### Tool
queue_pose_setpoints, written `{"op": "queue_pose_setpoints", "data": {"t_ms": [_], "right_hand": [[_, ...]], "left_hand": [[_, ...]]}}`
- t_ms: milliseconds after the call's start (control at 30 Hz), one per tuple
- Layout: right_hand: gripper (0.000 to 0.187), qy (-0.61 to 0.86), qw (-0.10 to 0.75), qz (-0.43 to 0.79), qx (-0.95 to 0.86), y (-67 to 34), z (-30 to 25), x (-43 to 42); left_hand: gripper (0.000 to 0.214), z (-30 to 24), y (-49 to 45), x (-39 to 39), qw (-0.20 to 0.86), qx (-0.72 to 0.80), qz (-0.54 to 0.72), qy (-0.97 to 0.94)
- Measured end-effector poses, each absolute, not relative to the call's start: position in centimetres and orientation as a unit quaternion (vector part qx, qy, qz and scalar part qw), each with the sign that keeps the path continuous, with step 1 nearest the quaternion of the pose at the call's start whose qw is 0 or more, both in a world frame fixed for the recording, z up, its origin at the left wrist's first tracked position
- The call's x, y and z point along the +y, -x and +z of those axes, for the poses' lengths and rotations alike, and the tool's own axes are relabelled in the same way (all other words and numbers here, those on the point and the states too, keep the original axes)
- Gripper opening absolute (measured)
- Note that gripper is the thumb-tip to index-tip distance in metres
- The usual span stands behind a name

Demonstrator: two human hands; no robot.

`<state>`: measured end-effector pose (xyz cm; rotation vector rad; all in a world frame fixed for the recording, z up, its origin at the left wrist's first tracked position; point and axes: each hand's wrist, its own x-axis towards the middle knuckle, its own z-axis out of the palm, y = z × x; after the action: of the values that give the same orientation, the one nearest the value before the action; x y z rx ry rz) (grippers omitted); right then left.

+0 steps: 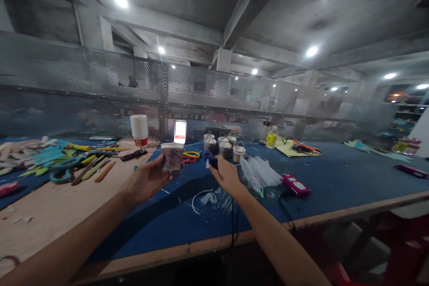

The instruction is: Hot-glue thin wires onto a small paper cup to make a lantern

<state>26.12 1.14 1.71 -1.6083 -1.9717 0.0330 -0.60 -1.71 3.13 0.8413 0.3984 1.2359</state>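
My left hand [149,178] is raised above the table and wrapped around a small paper cup [172,156] with a dark patterned side. To its right, my right hand [225,172] grips a dark blue glue gun [211,160] whose tip points toward the cup; a black cord [232,219] hangs from it over the table edge. Behind the hands stand several small cups with wire handles [224,145]. A bundle of clear glue sticks [261,171] lies right of my right hand.
The blue-covered table [335,178] has a wooden front edge. A stack of white paper cups [139,129] stands at the back. Coloured paper scraps and scissors [63,161] lie at left. A pink device [296,185], bottles [271,137] and a mesh partition [100,89] are also here.
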Motion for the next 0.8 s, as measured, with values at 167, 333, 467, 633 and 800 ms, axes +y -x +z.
{"op": "queue_pose_setpoints", "data": {"t_ms": [167,333,467,633,800], "right_hand": [[0.038,0.656,0.158,-0.066,-0.735,-26.0,-0.4,2.3],[0.038,0.662,0.126,-0.081,-0.734,-25.9,-2.2,2.9],[0.036,0.655,0.118,-0.076,-0.743,-26.3,-1.8,2.7],[0.025,0.552,0.282,-0.011,-0.784,-25.2,0.7,2.0],[0.023,0.329,0.469,0.21,-0.792,-22.1,2.0,1.9]], "left_hand": [[0.03,3.4,0.3,-2.0,0.724,0.212,0.546,-0.364],[0.026,3.6,-0.1,-2.4,0.701,0.254,0.553,-0.372],[0.024,3.4,-0.4,-2.4,0.684,0.283,0.543,-0.397],[0.023,2.5,-0.5,-1.8,0.655,0.298,0.538,-0.439],[0.036,2.2,-0.7,-1.8,0.637,0.299,0.499,-0.506]]}}
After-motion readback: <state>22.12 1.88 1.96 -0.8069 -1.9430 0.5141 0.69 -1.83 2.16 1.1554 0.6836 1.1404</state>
